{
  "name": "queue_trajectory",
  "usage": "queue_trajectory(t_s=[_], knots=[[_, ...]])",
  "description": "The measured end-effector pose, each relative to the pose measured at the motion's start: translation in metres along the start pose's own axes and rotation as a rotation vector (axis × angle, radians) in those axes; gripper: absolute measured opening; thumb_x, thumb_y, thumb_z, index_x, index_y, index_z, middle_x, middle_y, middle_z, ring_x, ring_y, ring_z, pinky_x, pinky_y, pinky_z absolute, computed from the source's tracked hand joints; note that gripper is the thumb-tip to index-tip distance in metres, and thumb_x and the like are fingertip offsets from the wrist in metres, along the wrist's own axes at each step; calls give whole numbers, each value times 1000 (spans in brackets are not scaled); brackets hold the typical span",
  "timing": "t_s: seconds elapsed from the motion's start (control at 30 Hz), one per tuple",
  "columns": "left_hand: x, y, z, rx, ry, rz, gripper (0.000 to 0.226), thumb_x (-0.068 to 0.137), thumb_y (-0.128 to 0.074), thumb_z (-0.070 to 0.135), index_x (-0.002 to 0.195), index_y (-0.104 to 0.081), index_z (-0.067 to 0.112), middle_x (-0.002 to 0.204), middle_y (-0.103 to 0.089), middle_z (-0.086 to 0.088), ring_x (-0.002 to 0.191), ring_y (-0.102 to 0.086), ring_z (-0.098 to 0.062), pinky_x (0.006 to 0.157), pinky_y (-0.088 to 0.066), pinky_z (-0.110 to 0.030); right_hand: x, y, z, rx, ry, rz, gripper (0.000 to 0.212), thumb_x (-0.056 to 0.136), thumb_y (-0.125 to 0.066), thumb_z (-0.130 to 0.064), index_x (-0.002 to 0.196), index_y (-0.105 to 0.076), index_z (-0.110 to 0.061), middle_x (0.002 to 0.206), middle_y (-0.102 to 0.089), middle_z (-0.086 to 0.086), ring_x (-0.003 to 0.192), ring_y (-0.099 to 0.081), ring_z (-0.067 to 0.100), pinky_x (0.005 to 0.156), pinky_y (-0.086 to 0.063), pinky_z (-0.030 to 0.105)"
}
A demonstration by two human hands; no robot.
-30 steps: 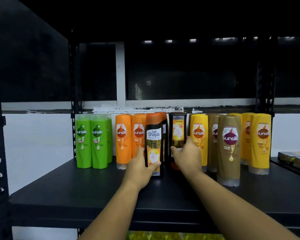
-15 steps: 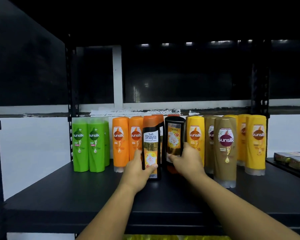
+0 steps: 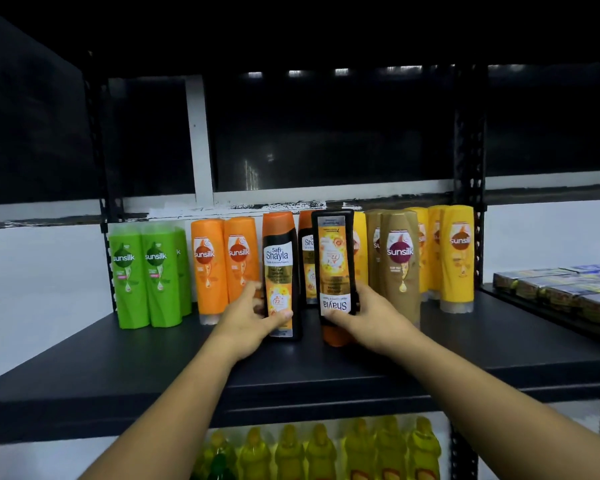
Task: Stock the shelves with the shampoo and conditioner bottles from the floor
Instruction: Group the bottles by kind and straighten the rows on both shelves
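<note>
Black shelf [image 3: 326,365], Sunsilk bottles [image 3: 400,261] ranked behind.
Item one: upright Shayla bottle [image 3: 280,268], standing at the front; your left grip [image 3: 246,317] is wrapped round its lower body.
Item two: inverted Shayla bottle [image 3: 335,261], cap down beside it; your right grip [image 3: 364,317] clasps its low end.
Handling: likely light, stiff, glossy and slippery; hold mid-body across the flat sides.

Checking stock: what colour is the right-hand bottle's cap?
Orange cap on the upside-down bottle; head view.

You are facing a shelf [image 3: 136,372] whose front strip is lying bare. Green bottles [image 3: 146,275], orange bottles [image 3: 222,268], brown bottles [image 3: 400,271] and yellow bottles [image 3: 458,258] are walling off the back. The upright black bottle [image 3: 279,268] and inverted black bottle [image 3: 333,258] are crowding the middle, a slot showing between them. A post [image 3: 469,150] is blocking the right.
</note>
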State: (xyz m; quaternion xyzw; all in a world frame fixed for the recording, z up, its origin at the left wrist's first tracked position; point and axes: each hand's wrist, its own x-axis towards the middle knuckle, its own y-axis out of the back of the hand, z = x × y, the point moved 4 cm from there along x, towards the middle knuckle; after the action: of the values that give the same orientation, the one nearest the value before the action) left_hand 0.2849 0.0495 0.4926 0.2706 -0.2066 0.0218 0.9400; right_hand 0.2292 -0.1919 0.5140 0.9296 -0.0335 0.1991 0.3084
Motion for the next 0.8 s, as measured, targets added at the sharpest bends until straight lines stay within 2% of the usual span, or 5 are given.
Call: queue_trajectory(t_s=[0.23, 0.4, 0.47, 0.63, 0.8], knots=[[-3, 0, 2, -1, 13, 8, 83, 65, -83, 66, 133, -44, 38, 124, -66, 0, 109, -68, -17, 99, -56, -44, -17, 1, 6, -1, -22, -2, 69, 84, -80, -35, 142, -44, -28, 137, -60, -9, 126, -54, 12, 97, -40, 23], [2, 1, -1, -6, 18, 20, 71, 77, -86, 49, 134, -45, 34, 121, -67, 0, 107, -68, -16, 96, -56, -39, -31, 16, 8, -4, -11, 132, 47, 79, -85, -31, 113, -53, -34, 95, -63, -16, 87, -58, 2, 75, -45, 15], [3, 1, -4, -13, 23, 25, 70, 78, -86, 46, 134, -46, 32, 119, -66, 1, 109, -65, -14, 91, -54, -32, -36, 22, 7, 2, -5, 146, 40, 77, -86, -32, 101, -55, -38, 87, -64, -16, 81, -60, 2, 78, -53, 21], [2, 7, -3, -26, 19, 100, 68, 84, -83, 39, 138, -44, 28, 118, -62, 0, 110, -60, -16, 86, -46, -28, -47, 33, 4, -61, 69, 174, 40, 77, -83, -42, 111, -63, -36, 107, -64, -11, 96, -58, 4, 87, -52, 29], [-1, 13, -7, -103, 40, 189, 48, 90, -79, 29, 124, -45, 28, 97, -58, 11, 86, -55, 1, 67, -41, -17, -48, 42, 1, 272, 73, 296, 50, 72, -89, -37, 113, -61, -44, 116, -63, -8, 102, -67, 19, 85, -61, 46]])
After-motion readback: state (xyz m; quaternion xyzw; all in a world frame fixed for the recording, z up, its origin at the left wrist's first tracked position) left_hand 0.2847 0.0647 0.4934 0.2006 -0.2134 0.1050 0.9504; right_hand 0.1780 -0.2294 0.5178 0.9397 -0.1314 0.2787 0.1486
